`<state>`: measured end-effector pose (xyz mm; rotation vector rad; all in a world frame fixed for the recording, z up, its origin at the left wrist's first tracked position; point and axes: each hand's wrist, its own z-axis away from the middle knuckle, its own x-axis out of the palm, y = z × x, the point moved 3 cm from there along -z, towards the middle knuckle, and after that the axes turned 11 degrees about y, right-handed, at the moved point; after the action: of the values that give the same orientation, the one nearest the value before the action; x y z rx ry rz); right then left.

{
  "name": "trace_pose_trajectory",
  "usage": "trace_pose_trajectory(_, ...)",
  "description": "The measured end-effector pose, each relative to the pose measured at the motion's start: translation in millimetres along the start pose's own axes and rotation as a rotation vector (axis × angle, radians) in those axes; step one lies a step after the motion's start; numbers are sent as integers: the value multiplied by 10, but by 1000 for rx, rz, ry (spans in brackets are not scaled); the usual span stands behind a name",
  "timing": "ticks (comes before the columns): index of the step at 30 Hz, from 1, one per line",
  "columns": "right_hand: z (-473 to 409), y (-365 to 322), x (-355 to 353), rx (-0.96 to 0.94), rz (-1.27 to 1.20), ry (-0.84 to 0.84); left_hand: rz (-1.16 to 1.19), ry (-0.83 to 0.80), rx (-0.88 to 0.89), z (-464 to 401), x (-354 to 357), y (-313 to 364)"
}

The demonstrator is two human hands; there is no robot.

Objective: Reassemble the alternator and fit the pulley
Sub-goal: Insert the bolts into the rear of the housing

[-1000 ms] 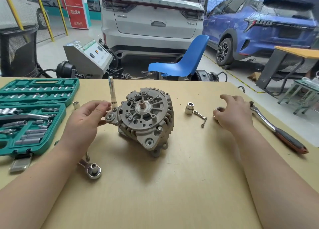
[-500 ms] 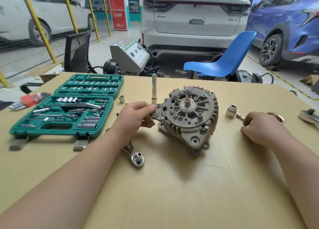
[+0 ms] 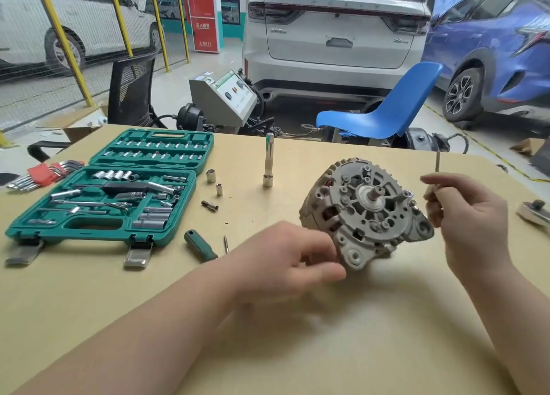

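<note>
The grey alternator (image 3: 366, 210) rests tilted on the wooden table (image 3: 297, 335), its bare shaft end facing me and no pulley on it. My left hand (image 3: 297, 258) is blurred, and its fingers and thumb pinch the alternator's lower mounting ear. My right hand (image 3: 467, 216) is raised just right of the housing. It pinches a long thin bolt (image 3: 437, 164) that points straight up above the fingers. No pulley is in sight.
An open green socket case (image 3: 119, 192) lies at the left with red-held hex keys (image 3: 44, 171) beyond it. An extension bar (image 3: 269, 159) stands upright, with two loose sockets (image 3: 211, 175) and a green-handled screwdriver (image 3: 201, 246) nearby. A ratchet (image 3: 532, 211) lies far right.
My right hand has lifted a long bolt off the table and raised it beside the alternator. My left hand has shifted from the upper ear to the lower ear, and the alternator has turned.
</note>
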<state>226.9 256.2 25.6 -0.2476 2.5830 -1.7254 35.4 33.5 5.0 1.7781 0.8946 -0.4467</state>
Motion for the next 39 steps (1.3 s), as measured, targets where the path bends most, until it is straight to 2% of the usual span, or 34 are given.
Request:
trace_pose_trajectory(3,95,43,113,52,8,-7,-116,-91,108,13,77,77)
trace_pose_trajectory(6,119,95,147,133,-19,16,-123,-63,105,16,13,50)
trace_pose_trajectory(9,110,126,131,176,-47,26,-252,-102,93,4,-186,-29)
trace_pose_trajectory(14,95,162,135,177,-57,22,-321,204,-231,63,-1061,-392)
trace_pose_trajectory(16,87,178,151,185,-63,23,-436,112,-287,106,-1207,-475)
trace_pose_trajectory(20,87,205,190,203,-68,20,-724,-284,-262,97,-1019,-425)
trace_pose_trajectory(24,86,229,169,213,-68,39,-768,-500,-290,63,-847,-433)
trace_pose_trajectory(35,44,208,133,190,-89,73,-862,-590,-278,-137,-679,-590)
trace_pose_trajectory(37,23,139,93,157,-114,72,-808,-530,-249,-151,-691,-569)
trace_pose_trajectory(39,13,40,59,98,-173,29,-582,-326,-252,-169,-751,-524)
